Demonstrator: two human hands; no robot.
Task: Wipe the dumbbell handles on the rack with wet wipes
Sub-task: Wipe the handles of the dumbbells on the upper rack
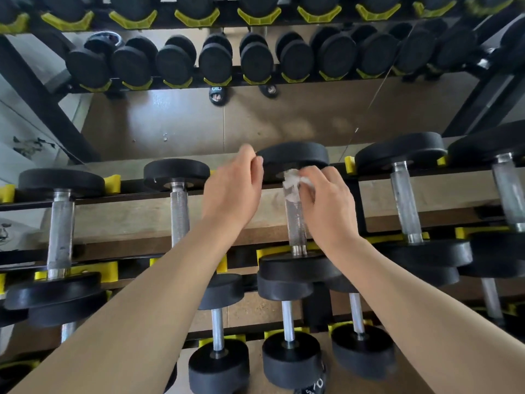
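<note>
Wiping handle (295, 214) top: right hand (326, 203) is pinching limp wet wipe (291, 186).
Left hand (234, 186) is hovering loose, holding nothing; heavy dumbbell is staying racked.

Lighting: bright, even, soft daylight; source direction not determinable. Shadows: faint, diffuse, under the black weight heads (295, 159). Glare: pale sheen on the far mirror (199, 120); small highlights on the knurled steel handles (179, 211). Distortion: strong wide-angle bowing, rack rails (426, 177) curving at left and right edges. Focus: centre sharp; near forearms (136, 317), bottom corners and far top row soft, slightly smeared.
</note>
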